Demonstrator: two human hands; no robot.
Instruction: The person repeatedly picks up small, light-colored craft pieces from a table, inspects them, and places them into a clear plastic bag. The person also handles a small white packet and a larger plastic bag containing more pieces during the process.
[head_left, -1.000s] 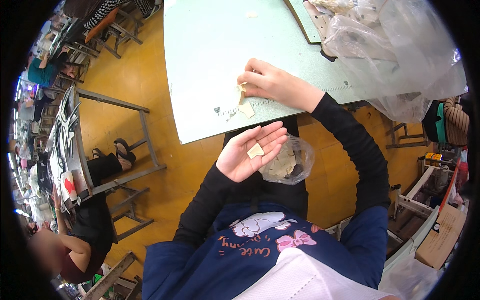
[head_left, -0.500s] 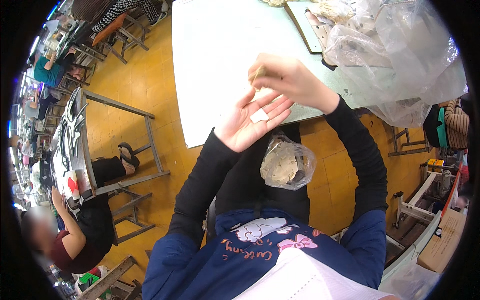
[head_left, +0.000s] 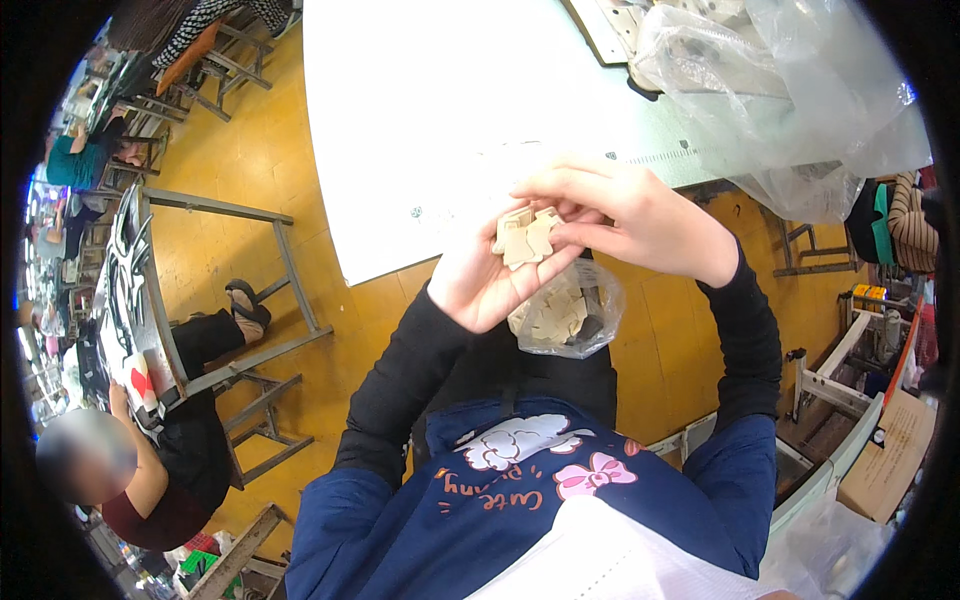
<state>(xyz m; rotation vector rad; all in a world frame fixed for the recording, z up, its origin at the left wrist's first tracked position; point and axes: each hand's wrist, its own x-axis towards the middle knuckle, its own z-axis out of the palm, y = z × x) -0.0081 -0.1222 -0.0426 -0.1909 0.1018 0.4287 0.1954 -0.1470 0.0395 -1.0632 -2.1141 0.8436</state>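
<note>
A pile of small flat cream pieces (head_left: 527,238) rests in the palm of my left hand (head_left: 478,278), which is turned up and cupped under them. From the right, my right hand (head_left: 640,218) reaches over the pile. Its thumb presses on the pieces and its fingers curve round their far side, partly hidden. Just below both hands a clear plastic bag (head_left: 598,335), holding more such cream pieces, sits at my lap.
Ahead stands a white table (head_left: 420,120) with large clear plastic bags (head_left: 800,110) on its right. A metal-framed stand (head_left: 235,205) with dark strips is at left, near a seated person (head_left: 150,480). A cardboard box (head_left: 887,455) lies at lower right.
A pile of cream pieces now fills my left palm, where a single pale piece lay before. My right hand has come down onto it. The view has shifted slightly.
</note>
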